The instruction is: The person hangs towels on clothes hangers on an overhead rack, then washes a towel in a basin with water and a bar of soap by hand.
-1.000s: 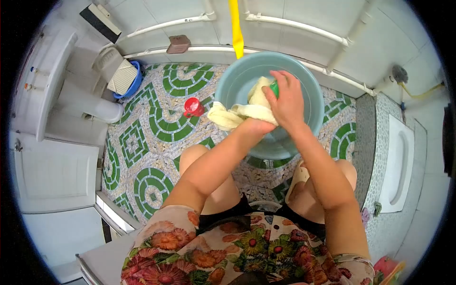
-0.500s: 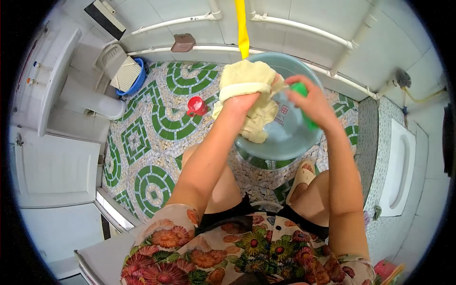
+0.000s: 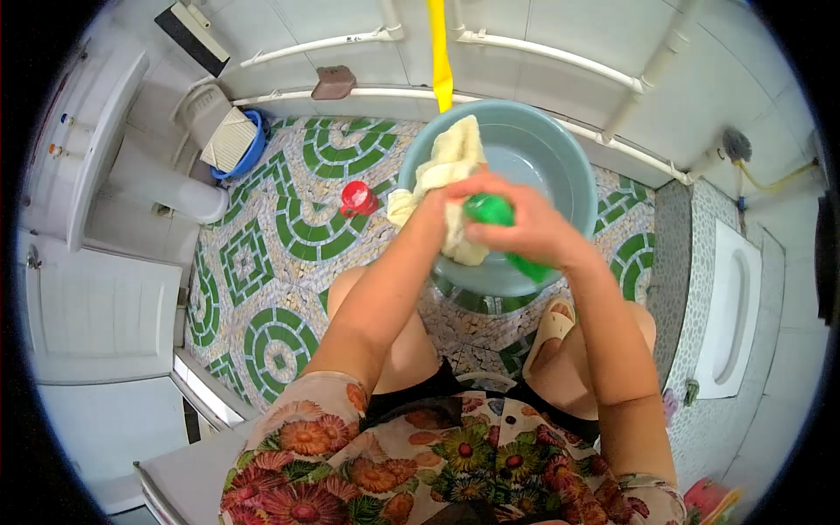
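Observation:
My left hand is at a pale yellow towel, which is bunched over and around it; most of its fingers are hidden by the cloth and my other hand. My right hand is closed around a long green object, smeared by motion, whose exact kind I cannot make out. The rounded end of that object is against or just over the towel. Both hands are above a large grey-blue basin on the floor, and the towel hangs over its left side.
A red cup stands on the patterned tiles left of the basin. A yellow strip hangs behind it. White pipes run along the wall. Far left is a blue tub with a washboard; a squat toilet lies right.
My right hand has swung left and down with the green object, from beside the towel onto it. The towel has turned and narrowed, uncovering more of the basin's rim.

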Demonstrator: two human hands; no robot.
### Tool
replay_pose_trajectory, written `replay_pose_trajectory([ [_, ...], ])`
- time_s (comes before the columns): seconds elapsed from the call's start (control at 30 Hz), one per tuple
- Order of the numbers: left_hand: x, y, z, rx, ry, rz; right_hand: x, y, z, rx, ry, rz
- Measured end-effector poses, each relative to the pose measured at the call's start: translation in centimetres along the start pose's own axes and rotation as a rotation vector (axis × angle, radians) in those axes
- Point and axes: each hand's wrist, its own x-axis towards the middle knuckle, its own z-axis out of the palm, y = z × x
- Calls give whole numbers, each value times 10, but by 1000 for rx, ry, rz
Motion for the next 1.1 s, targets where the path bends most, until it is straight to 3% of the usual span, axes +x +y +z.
replay_pose_trajectory([
  [0.1, -21, 1, 9, -226, -233, 66, 7, 6, 32, -103, 77, -249],
  [0.17, -35, 3, 16, -397, -326, 57, 8, 3, 41, -337, 92, -267],
  [0.33, -45, 6, 29, -698, -381, 31, 21, 9, 42, -727, 386, -469],
  [0.53, -47, 11, 38, -851, -399, 25, 33, 21, 30, -958, 576, -392],
  [0.67, -45, 12, 37, -959, -405, 17, 41, 37, 3, -1028, 875, -192],
  [0.83, -37, 14, 10, -1086, -348, -7, 36, 71, -56, -648, 1080, -19],
  [0.93, -34, 21, -6, -1058, -230, -4, 13, 55, -78, -310, 788, 314],
  [0.97, -32, 21, -12, -1190, -452, 31, 10, 55, -76, -352, 706, 298],
  [1.0, -30, 24, -12, -1148, -508, 58, 7, 59, -72, -393, 625, 283],
  [1.1, -35, 35, 0, -622, -407, 204, 11, 74, -49, -337, 566, 246],
])
